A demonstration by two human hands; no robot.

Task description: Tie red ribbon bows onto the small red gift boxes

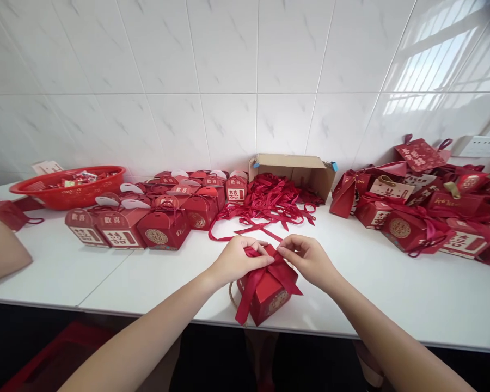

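Observation:
A small red gift box (267, 294) with a round gold pattern stands at the table's front edge, turned at an angle. Across its top lies a dark red satin ribbon (249, 296), its tails hanging down the sides. My left hand (243, 258) pinches the ribbon between thumb and fingers on the box's left side. On the right, my right hand (306, 258) has thumb and forefinger pressed together at the ribbon by the box's top edge. A twisted cord (232, 296) shows beside the box's left side.
Several red boxes (163, 228) stand in rows at left of centre. A cardboard carton (324, 174) spills loose red ribbons (269, 198). Finished-looking boxes with ribbons (408, 226) pile up at right. A red plastic basin (65, 196) holds wrapped sweets. Another person's arm (2, 245) reaches in at left.

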